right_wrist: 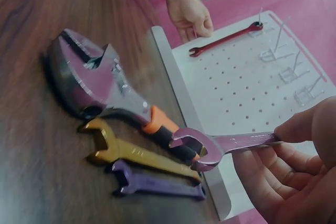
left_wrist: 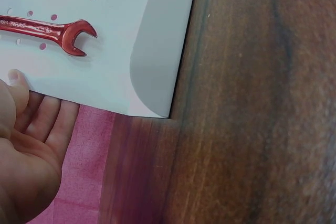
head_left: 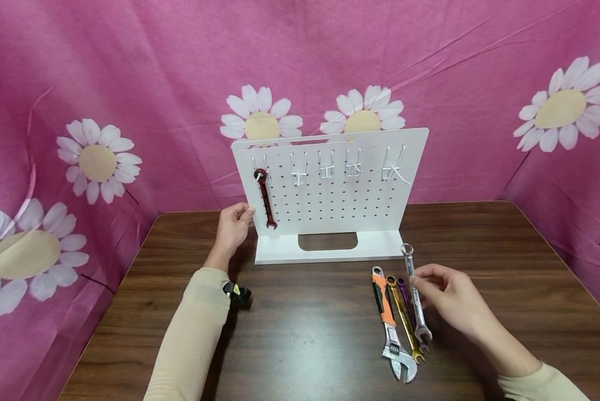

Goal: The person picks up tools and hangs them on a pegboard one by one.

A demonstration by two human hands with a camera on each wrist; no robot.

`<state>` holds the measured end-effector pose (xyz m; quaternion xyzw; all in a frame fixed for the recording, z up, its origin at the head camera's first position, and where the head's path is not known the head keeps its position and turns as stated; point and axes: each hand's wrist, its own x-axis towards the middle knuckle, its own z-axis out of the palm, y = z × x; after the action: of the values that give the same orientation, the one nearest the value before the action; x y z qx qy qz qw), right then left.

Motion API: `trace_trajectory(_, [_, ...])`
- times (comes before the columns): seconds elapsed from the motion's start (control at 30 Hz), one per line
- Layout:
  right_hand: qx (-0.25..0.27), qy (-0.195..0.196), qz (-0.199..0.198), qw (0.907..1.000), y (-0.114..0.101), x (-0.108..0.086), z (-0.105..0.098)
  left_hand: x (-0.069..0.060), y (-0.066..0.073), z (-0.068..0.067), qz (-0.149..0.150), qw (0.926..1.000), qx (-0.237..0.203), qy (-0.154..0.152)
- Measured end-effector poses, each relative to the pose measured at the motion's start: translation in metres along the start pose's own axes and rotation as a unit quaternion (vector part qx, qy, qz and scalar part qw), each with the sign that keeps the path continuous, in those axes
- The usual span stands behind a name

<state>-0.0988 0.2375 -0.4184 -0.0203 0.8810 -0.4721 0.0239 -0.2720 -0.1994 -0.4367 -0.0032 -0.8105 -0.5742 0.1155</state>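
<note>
My left hand grips the left edge of a white pegboard stand, thumb in front and fingers behind. A red combination wrench hangs by its ring end from the leftmost hook, close to that hand. Between thumb and fingers, my right hand pinches a silver combination wrench, ring end toward the board, raised above the other tools. Beneath and beside it on the table lie a purple wrench, a gold wrench and an adjustable wrench with an orange and black handle.
Several white wire hooks stick out of the board's upper part, to the right of the red wrench. The brown wooden table carries everything. Behind it hangs a pink cloth with large white flowers.
</note>
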Motion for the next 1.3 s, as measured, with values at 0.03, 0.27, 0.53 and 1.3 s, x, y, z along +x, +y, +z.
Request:
trace_trajectory(0.03, [0.003, 0.002, -0.002, 1.0, -0.001, 0.001, 0.001, 0.0, 0.0, 0.0, -0.001, 1.0, 0.001, 0.0])
trace_trajectory(0.27, [0.031, 0.005, -0.009, 0.9995, -0.011, 0.009, 0.01, 0.0, 0.0, 0.001, -0.003, 1.0, -0.003, 0.0])
trace_trajectory(0.53, [0.056, 0.008, -0.022, 0.9981, -0.026, 0.017, 0.02, 0.001, 0.0, 0.002, -0.009, 0.9998, -0.015, -0.004])
trace_trajectory(1.3, [0.077, 0.022, -0.057, 0.9951, -0.056, 0.039, 0.042, 0.001, -0.001, 0.001, -0.023, 0.9994, -0.025, -0.009])
